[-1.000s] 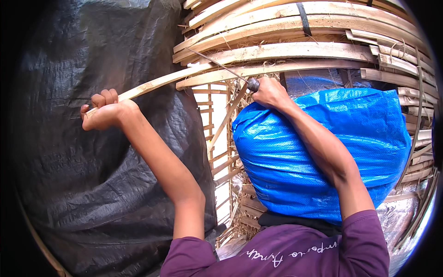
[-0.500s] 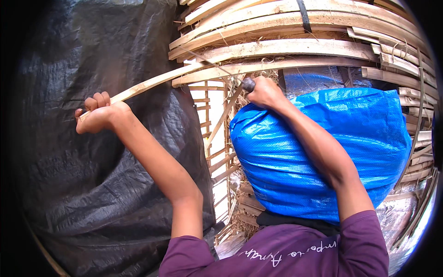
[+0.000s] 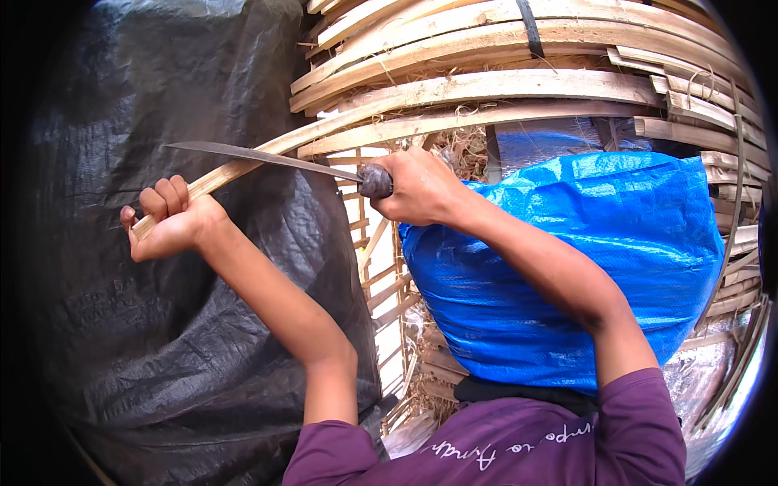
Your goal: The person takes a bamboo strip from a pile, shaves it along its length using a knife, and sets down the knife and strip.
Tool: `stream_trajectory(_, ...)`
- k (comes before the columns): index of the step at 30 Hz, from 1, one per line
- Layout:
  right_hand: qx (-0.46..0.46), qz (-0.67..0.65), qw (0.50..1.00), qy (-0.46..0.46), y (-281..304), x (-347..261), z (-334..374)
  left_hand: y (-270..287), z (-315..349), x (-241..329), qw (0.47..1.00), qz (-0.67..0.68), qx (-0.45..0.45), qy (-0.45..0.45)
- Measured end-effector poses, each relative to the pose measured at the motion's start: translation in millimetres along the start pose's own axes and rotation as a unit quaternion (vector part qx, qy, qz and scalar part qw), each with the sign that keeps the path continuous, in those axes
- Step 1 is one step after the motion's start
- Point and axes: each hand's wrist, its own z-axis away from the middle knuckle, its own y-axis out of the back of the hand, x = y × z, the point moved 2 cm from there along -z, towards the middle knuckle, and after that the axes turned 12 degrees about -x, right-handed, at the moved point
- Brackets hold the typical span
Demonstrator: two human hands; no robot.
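Note:
My left hand [image 3: 174,217] is closed round the near end of a long pale bamboo strip [image 3: 324,127], which slants up to the right toward a stack of similar strips. In my right hand [image 3: 421,185] is the dark, wrapped handle of a long knife [image 3: 267,156]. Its narrow blade points left and lies across the strip, a short way beyond my left fingers. Whether the edge bites into the wood I cannot tell. My right fingers are partly hidden behind the hand.
A black plastic sheet [image 3: 243,348] hangs on the left. Blue tarpaulin [image 3: 559,283] covers my lap. Stacked bamboo strips [image 3: 567,36], bound with a black strap [image 3: 530,28], lie at the far side. A slatted lattice [image 3: 389,292] shows between the sheet and tarpaulin.
My right hand has moved left and slightly down with the knife, bringing the blade from pointing up-left to lying across the strip. My left hand has lowered slightly with the strip's end.

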Motion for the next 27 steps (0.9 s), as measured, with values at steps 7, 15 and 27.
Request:
stream_trajectory(7,-0.013,-0.009,0.970,-0.244,10.3,107.8,2.5,7.3,-1.8,-1.5,1.000,0.012,-0.012,0.002)
stream_trajectory(15,0.011,0.060,0.993,-0.101,12.8,22.5,0.7,0.7,4.4,1.5,0.998,0.036,-0.044,0.001)
stream_trajectory(27,0.019,0.003,0.941,-0.337,21.5,128.5,10.4,3.7,1.3,-2.4,1.000,0.013,-0.020,-0.005)
